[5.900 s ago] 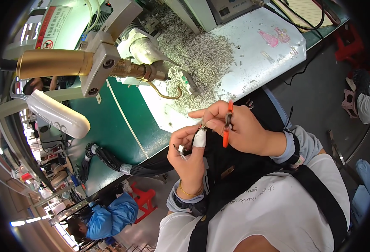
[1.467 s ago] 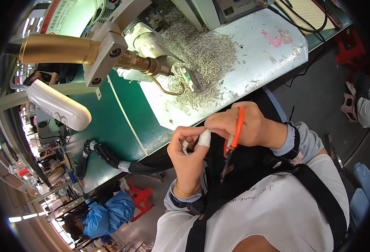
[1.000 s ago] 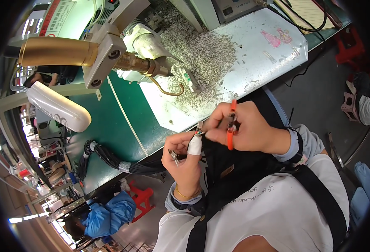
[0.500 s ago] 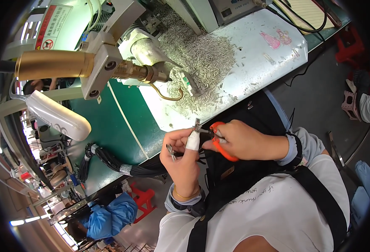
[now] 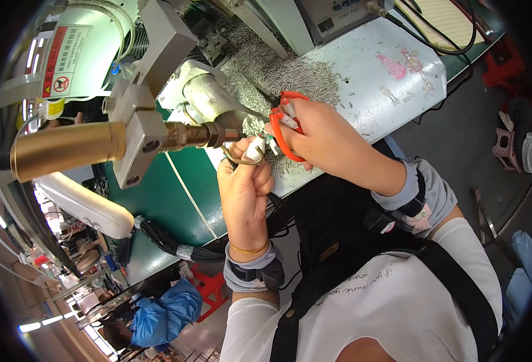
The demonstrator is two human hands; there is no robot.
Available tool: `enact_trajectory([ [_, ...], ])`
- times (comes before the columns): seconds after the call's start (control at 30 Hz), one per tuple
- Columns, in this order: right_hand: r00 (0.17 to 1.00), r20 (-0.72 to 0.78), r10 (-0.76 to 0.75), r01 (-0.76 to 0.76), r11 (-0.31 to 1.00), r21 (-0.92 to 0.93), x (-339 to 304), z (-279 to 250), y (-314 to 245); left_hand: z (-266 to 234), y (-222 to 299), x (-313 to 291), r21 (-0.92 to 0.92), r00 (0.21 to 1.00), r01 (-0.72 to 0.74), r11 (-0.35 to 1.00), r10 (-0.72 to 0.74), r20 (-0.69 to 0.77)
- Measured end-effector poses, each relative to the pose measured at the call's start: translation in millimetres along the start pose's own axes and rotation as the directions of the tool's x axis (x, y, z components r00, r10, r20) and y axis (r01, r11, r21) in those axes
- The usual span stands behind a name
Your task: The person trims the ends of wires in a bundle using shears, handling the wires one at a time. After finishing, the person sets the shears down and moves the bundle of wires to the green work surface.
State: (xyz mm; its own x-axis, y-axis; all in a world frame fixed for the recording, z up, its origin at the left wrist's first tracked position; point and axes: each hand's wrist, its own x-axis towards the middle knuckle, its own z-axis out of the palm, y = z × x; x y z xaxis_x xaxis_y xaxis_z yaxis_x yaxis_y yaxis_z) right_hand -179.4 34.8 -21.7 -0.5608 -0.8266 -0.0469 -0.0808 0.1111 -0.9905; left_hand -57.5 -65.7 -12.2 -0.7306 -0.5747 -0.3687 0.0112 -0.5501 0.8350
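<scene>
My left hand (image 5: 246, 184) is raised under the tip of the soldering iron (image 5: 181, 136), its fingers pinched together. White wrap (image 5: 255, 149) covers the thumb. Whatever lies between the fingertips is too small and hidden to make out. My right hand (image 5: 329, 130) grips orange-handled pliers (image 5: 285, 140) just right of the left fingertips. The jaws of the pliers are hard to see against the metal behind. A small green and white piece (image 5: 273, 145) shows between the two hands. Behind them spreads a heap of small silvery metal pins (image 5: 308, 75).
The soldering machine's metal bracket (image 5: 139, 136) and a rounded metal part (image 5: 202, 90) crowd the left hand. A white lamp (image 5: 88, 208) and a bundle of black cables (image 5: 160, 238) are at left. A control box (image 5: 338, 21) and notebook (image 5: 438, 24) stand at the back.
Both hands have moved away from my body, from the table's front edge to the soldering tip. The pliers have gone along in my right hand, from the left thumb to over the pins.
</scene>
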Motion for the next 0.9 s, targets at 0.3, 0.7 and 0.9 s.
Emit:
enact_trajectory([
  [0.3, 0.998, -0.015, -0.062, 0.062, 0.998, 0.008, 5.7, 4.5, 3.0, -7.9, 4.5, 4.2, 0.048, 1.000, 0.015, 0.999, -0.015, -0.007],
  [0.7, 0.993, -0.061, -0.102, 0.102, 0.995, 0.002, 3.0, 6.5, 2.8, -4.4, 4.2, 0.7, 0.058, 1.000, -0.004, 0.998, 0.005, -0.022],
  [0.9, 1.000, -0.003, -0.026, 0.026, 0.996, 0.080, -12.7, 3.4, 0.4, 3.4, 0.6, -18.1, -0.120, 0.997, 0.027, 0.992, -0.018, 0.076],
])
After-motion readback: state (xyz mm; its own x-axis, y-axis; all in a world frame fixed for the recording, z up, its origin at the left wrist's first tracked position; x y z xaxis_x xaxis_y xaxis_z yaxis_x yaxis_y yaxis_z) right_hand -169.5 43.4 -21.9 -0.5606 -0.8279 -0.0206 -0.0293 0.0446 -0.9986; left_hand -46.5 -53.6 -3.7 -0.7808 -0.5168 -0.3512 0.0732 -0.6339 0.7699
